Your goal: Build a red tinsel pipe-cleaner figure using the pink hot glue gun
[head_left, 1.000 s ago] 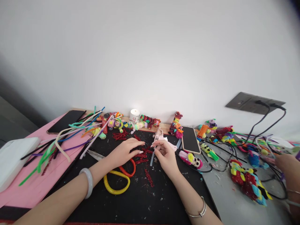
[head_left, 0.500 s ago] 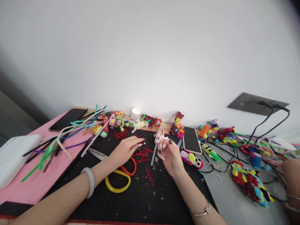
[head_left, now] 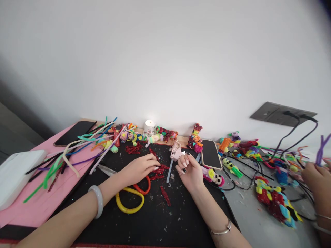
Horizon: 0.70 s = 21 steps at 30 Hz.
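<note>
"Purple chenille stem (head_left: 320, 153) has come into sight at far right, upright in a co-worker's hand (head_left: 311, 177), and the person's right hand (head_left: 190, 172) has drifted slightly away from the left hand (head_left: 144, 168)."

"Take me through it, biggest first?"

"Pale wall (head_left: 165, 62) behind everything, then the black mat (head_left: 155, 224), flecked with white scraps. Left of that, a pink sheet (head_left: 38, 206) with a white case (head_left: 20, 177) on it."

"And the two hands?"

"Both over the mat. Right one is released, palm turned up, fingers loosely curled. Left one has thumb and fingers drawn together; I can't tell whether it's pinching anything."

"Scissors too?"

"Big ones (head_left: 129, 210), yellow and red loops, lying partly beneath the left forearm. Next, a phone (head_left: 210, 155) lies beyond the right hand, and a pink hot-glue gun (head_left: 176, 151) sits just beside that hand's fingers."

"Smaller still?"

"Pipe-cleaner doll (head_left: 195, 137) upright near the phone, and a paper cup (head_left: 149, 128) by the wall. Red tinsel stems (head_left: 165, 195) lie on the mat, several by the left fingertips, one on its own nearer the person. Last, a glue stick (head_left: 170, 171) pokes from the gun."
</note>
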Tool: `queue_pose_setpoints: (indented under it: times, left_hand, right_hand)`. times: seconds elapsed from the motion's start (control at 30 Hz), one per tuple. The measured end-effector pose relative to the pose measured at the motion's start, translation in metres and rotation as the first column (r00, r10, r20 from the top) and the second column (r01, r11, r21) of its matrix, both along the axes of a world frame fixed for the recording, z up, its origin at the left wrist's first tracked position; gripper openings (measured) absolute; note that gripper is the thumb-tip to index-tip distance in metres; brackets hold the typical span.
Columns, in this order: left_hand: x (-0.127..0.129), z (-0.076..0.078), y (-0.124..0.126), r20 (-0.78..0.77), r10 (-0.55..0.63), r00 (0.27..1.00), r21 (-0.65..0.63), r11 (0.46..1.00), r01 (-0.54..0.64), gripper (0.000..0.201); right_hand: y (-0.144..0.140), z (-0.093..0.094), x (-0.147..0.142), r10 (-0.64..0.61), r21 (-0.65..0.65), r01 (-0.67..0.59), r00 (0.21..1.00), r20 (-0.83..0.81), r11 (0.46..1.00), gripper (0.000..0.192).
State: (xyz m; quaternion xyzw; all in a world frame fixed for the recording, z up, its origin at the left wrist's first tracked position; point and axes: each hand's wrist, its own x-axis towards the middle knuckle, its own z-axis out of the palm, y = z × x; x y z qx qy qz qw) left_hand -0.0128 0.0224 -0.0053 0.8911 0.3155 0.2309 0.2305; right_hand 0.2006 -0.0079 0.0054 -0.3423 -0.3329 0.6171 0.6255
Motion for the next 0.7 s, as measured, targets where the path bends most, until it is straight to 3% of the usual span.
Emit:
queue_pose_setpoints:
  times: [0.07,0.23,0.3,0.57,0.7]
  left_hand:
    - [0.0,0.001,-0.001,-0.025,0.009,1.0,0.01,1.0,-0.008,0.024]
    - [-0.007,-0.005,0.011,0.049,0.233,0.971,0.088,0.968,-0.237,0.029]
    - [-0.011,-0.011,0.019,0.047,0.288,0.956,0.124,0.948,-0.292,0.031]
    - [-0.014,-0.025,0.035,-0.028,0.233,0.972,0.202,0.954,-0.222,0.031]
    - [-0.013,-0.025,0.034,-0.021,0.274,0.961,0.175,0.948,-0.267,0.027]
  right_hand:
    - [0.0,-0.001,0.0,-0.008,-0.026,0.007,0.999,-0.051,1.0,0.029]
    - [0.002,-0.008,0.0,-0.018,-0.062,0.014,0.998,-0.06,0.998,0.009]
    - [0.002,-0.011,-0.002,-0.018,-0.084,0.016,1.0,-0.025,0.996,0.011]
    - [0.002,-0.01,-0.006,-0.085,-0.057,0.09,0.992,0.093,0.994,0.008]
    - [0.001,-0.012,-0.006,-0.048,-0.034,0.053,0.992,0.116,0.998,0.022]
